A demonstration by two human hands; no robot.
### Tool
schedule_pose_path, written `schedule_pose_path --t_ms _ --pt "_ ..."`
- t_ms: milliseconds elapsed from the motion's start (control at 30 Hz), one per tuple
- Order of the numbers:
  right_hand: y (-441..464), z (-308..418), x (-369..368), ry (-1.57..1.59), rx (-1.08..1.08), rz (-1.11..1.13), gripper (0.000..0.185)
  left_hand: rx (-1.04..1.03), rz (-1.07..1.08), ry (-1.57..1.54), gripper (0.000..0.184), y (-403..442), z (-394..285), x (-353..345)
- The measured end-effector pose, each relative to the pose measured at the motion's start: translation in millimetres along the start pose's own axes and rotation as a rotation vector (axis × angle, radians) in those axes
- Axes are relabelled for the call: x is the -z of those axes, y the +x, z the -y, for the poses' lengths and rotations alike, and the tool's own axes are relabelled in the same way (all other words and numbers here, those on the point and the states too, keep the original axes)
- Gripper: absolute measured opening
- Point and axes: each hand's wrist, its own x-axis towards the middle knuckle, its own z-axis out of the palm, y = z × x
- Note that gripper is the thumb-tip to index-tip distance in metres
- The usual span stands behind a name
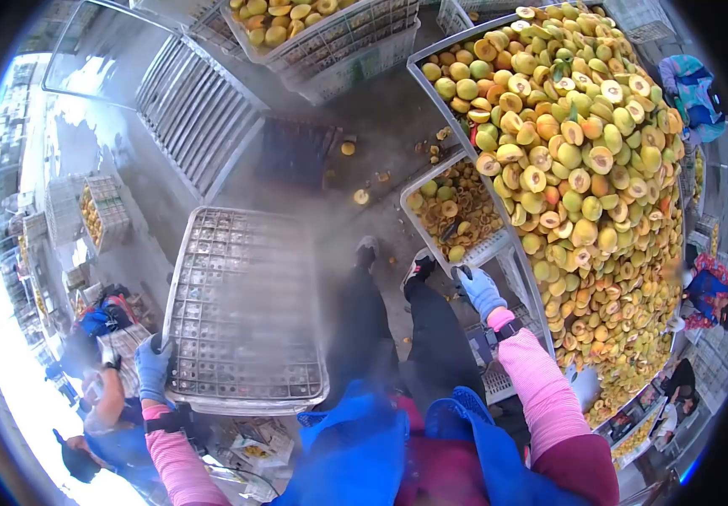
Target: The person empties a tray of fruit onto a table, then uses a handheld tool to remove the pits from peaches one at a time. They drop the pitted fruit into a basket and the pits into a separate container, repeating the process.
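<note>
My left hand (154, 368), in a blue glove, is closed round the left rim of a large pale plastic crate (250, 304). The crate's gridded bottom shows, blurred in the middle. My right hand (480, 291), gloved in blue too, is close to the near corner of a smaller crate (499, 244) beside the metal table. Its fingers look curled, with dark tips; what they hold, if anything, cannot be made out. Fruit pieces and scraps (456, 207) lie in that smaller crate. A big heap of halved yellow-green stone fruit (583, 152) covers the table.
The metal table's rim (444, 105) runs close along my right side. Stacked crates of fruit (330, 59) stand ahead, near a slatted metal rack (195, 118). Scattered fruit (361, 196) lies on the floor. A co-worker (102, 405) is at the left; other people are beyond the table.
</note>
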Motion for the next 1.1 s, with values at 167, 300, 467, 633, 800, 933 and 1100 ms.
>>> schedule_pose_path --t_ms 167,300,467,633,800,933,1100 --pt "29.8 -78.5 -44.7 0.104 -0.351 0.307 0.036 0.123 -0.019 -0.156 0.026 28.2 65.9 -27.4" --pt "36.5 -113.4 -81.3 0.079 -0.43 0.366 0.039 0.059 -0.026 0.095 0.037 80.5 38.0 -60.3" --pt "34.6 -122.0 -151.2 0.066 -0.224 0.16 0.029 0.17 -0.011 0.135 0.044 129.8 -11.3 -149.2" --pt "66.3 -68.7 -200.6 0.364 -0.512 0.244 0.025 0.209 -0.054 0.085 0.041 137.8 25.6 -319.6" --pt "68.4 -72.5 -258.8 0.362 -0.616 0.222 0.028 0.293 0.158 -0.058 0.03 146.3 -25.8 -387.0" --pt "98.0 -63.3 -259.7 0.078 -0.496 0.289 0.037 0.255 0.105 -0.35 0.029 161.8 -93.9 -393.4" --pt "176.6 -70.3 -312.2 -0.104 -0.342 0.316 0.041 0.078 0.155 -0.783 0.024 146.5 -225.5 -417.0"
